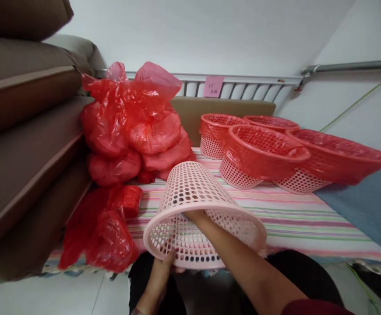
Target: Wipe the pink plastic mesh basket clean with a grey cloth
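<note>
A pink perforated basket [197, 186] lies tilted on its side on the striped cloth, its open rim facing me. My left hand [166, 264] grips the lower left of the rim, thumb on the near side. My right forearm reaches through the opening, and my right hand [193, 215] is inside the basket, its fingers mostly hidden behind the basket's upper wall. Left of the basket lie loose red plastic bags [111, 236] and a red roll [132, 201].
Several baskets lined with red bags [266, 148] stand at the right. Stuffed red bags [138, 127] are piled at the back left. Brown cushions [22, 140] are stacked at the far left. A pink note [213, 86] hangs on the white rail.
</note>
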Available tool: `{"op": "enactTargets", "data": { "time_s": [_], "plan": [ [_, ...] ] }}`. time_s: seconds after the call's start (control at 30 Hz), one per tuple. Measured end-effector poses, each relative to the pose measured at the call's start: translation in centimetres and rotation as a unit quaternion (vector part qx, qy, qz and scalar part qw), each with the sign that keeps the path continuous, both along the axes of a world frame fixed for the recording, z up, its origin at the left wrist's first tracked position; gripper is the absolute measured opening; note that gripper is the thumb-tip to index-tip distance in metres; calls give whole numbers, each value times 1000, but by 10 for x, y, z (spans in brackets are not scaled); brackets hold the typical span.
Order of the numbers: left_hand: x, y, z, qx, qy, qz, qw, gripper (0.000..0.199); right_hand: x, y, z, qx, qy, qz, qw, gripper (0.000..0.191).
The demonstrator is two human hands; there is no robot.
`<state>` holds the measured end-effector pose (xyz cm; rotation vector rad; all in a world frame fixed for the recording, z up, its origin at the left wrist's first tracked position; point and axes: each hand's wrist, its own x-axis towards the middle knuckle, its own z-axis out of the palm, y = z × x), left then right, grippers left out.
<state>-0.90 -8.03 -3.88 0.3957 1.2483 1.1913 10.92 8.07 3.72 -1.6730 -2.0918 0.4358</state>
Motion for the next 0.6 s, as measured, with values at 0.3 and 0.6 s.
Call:
{"op": "enactTargets", "data": {
  "time_s": [0.3, 0.6],
  "plan": [
    [17, -3, 9, 5, -27, 54, 998, 75, 33, -134, -16, -37, -169, 160, 972, 44],
    [62, -11, 11, 21, -67, 3, 998, 77, 84, -143, -3, -51, -143, 147, 977, 46]
  ]
}}
